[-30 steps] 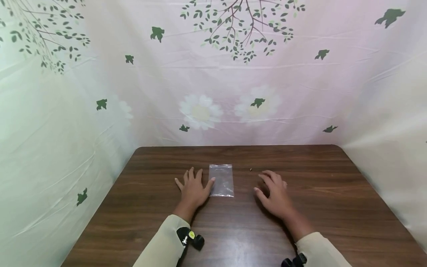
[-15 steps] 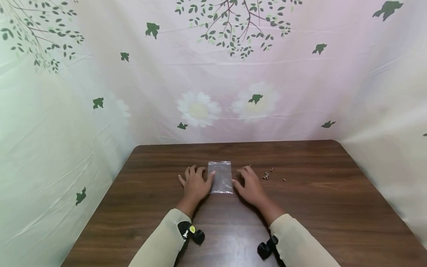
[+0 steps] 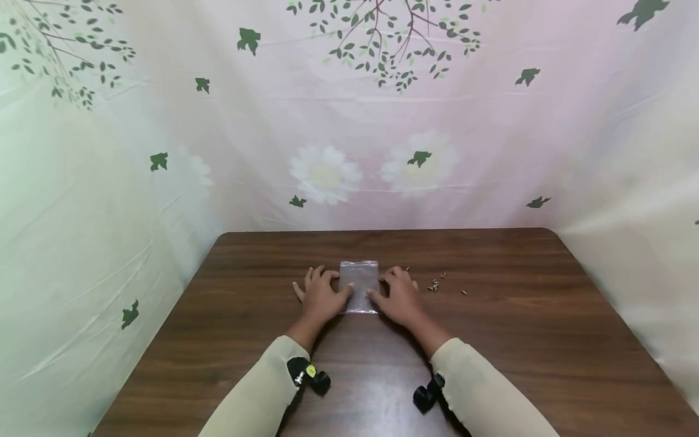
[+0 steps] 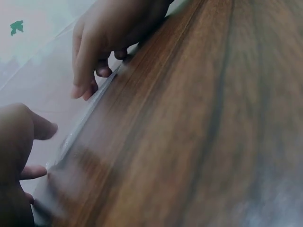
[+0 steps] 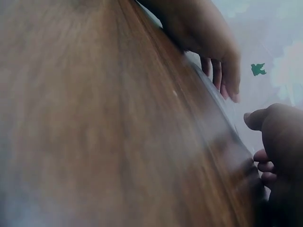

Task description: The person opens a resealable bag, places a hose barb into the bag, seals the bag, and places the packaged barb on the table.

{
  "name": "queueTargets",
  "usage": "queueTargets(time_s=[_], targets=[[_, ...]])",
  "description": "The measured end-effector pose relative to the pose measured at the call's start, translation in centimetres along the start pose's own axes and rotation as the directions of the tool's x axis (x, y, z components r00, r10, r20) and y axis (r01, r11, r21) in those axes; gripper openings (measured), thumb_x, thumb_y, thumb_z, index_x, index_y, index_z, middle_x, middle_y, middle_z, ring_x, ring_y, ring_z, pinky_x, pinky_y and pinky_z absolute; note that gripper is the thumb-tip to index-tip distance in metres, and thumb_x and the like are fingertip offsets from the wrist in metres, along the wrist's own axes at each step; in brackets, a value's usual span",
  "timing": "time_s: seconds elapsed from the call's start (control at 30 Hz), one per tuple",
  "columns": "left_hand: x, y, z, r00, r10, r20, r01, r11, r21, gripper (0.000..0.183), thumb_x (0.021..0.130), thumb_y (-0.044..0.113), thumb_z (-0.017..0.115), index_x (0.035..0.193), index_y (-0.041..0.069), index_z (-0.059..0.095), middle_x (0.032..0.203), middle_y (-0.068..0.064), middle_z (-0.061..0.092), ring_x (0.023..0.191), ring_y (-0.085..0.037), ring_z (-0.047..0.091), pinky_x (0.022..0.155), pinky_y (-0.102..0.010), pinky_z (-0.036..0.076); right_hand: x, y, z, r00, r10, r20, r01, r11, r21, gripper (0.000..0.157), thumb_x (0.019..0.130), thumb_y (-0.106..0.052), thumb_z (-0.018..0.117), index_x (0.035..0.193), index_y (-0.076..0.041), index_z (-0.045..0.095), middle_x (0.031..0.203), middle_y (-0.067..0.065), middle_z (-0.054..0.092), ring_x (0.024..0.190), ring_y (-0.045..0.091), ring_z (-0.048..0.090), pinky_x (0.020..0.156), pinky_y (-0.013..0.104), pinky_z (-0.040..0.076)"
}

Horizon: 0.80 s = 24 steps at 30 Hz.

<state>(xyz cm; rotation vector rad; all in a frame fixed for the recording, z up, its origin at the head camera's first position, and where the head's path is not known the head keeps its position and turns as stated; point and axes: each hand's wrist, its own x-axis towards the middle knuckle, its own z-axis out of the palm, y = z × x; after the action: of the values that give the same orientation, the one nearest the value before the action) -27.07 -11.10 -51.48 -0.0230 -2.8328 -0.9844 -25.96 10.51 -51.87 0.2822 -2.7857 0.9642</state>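
A clear plastic zip bag [image 3: 358, 285] lies flat on the brown wooden table [image 3: 360, 364], its zip end at the far side. My left hand [image 3: 322, 297] is at its left edge, thumb over the bag and fingers beside it. From the other side, my right hand [image 3: 401, 297] reaches its right edge, with the thumb above the bag. In the left wrist view the bag's edge [image 4: 87, 116] shows as a thin shiny strip, and a gap separates left thumb and fingers. The right wrist view likewise shows the right hand [image 5: 284, 142] with thumb and fingers apart.
Several small metal pieces like screws [image 3: 434, 285] lie right of the right hand, a few of them scattered around the small cluster. A printed cloth [image 3: 360, 133] with leaves and flowers hangs behind the table and along both sides.
My right hand has moved left from the table's right part to the bag, uncovering the small metal pieces. My left hand's fingers have drawn in from spread. The bag stays in place.
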Motion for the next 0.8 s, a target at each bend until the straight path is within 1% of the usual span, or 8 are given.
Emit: queueTargets(time_s=[0.1,0.2,0.4,0.6,0.7,0.8], targets=[[0.15,0.24,-0.1,1.0,-0.018,0.001,0.018,1.0,-0.02,0.05,0.093,0.048,0.082,0.125,0.011,0.073,0.168,-0.019,0.047,0.164,-0.048,0.028,0.126,-0.084,-0.002,0.3,-0.33,-0.08,1.0,0.029,0.001,-0.029,1.0,0.004,0.054,0.096,-0.043,0.081,0.131,-0.003,0.075,0.133,0.015,0.067,0.129,0.039,0.061,0.101,0.057,0.045],[0.16,0.36,-0.07,0.999,-0.036,0.012,0.036,0.999,-0.008,0.048,0.092,0.045,0.085,0.124,0.011,0.073,0.169,-0.018,0.047,0.165,-0.046,0.027,0.126,-0.084,-0.002,0.5,-0.55,0.03,0.998,0.071,0.0,-0.071,0.997,0.021,0.054,0.093,-0.041,0.084,0.13,-0.003,0.075,0.133,0.016,0.067,0.129,0.038,0.061,0.1,0.056,0.043],[0.08,0.46,0.01,0.999,-0.036,0.022,0.036,0.999,0.008,0.045,0.091,0.04,0.087,0.124,0.012,0.072,0.17,-0.019,0.045,0.166,-0.047,0.025,0.126,-0.084,-0.003,0.7,-0.77,0.37,0.992,0.12,-0.022,-0.119,0.992,0.05,0.047,0.087,-0.032,0.089,0.124,-0.005,0.076,0.13,0.018,0.068,0.128,0.039,0.062,0.097,0.055,0.039],[0.1,0.38,0.22,0.999,-0.035,0.037,0.035,0.999,0.025,0.044,0.093,0.041,0.086,0.124,0.015,0.071,0.171,-0.017,0.044,0.166,-0.046,0.023,0.126,-0.083,-0.004,0.61,-0.96,0.4,0.987,0.154,-0.041,-0.148,0.981,0.127,0.04,0.086,-0.022,0.09,0.12,-0.007,0.075,0.126,0.013,0.073,0.126,0.036,0.062,0.101,0.056,0.036],[0.06,0.35,0.26,0.998,-0.039,0.046,0.037,0.999,0.031,0.043,0.095,0.041,0.084,0.126,0.016,0.07,0.172,-0.017,0.043,0.167,-0.045,0.022,0.127,-0.082,-0.005,0.59,-0.96,0.42,0.987,0.158,-0.04,-0.149,0.973,0.174,0.041,0.086,-0.017,0.09,0.123,-0.007,0.073,0.123,0.009,0.077,0.123,0.034,0.063,0.102,0.056,0.033],[-0.05,0.36,0.33,0.998,-0.031,0.056,0.03,0.999,0.033,0.042,0.096,0.041,0.083,0.127,0.016,0.069,0.171,-0.017,0.044,0.167,-0.046,0.022,0.127,-0.083,-0.006,0.5,-0.95,0.41,0.985,0.169,-0.033,-0.155,0.956,0.25,0.046,0.085,-0.011,0.089,0.126,-0.007,0.07,0.118,0.007,0.079,0.116,0.031,0.064,0.104,0.055,0.03]])
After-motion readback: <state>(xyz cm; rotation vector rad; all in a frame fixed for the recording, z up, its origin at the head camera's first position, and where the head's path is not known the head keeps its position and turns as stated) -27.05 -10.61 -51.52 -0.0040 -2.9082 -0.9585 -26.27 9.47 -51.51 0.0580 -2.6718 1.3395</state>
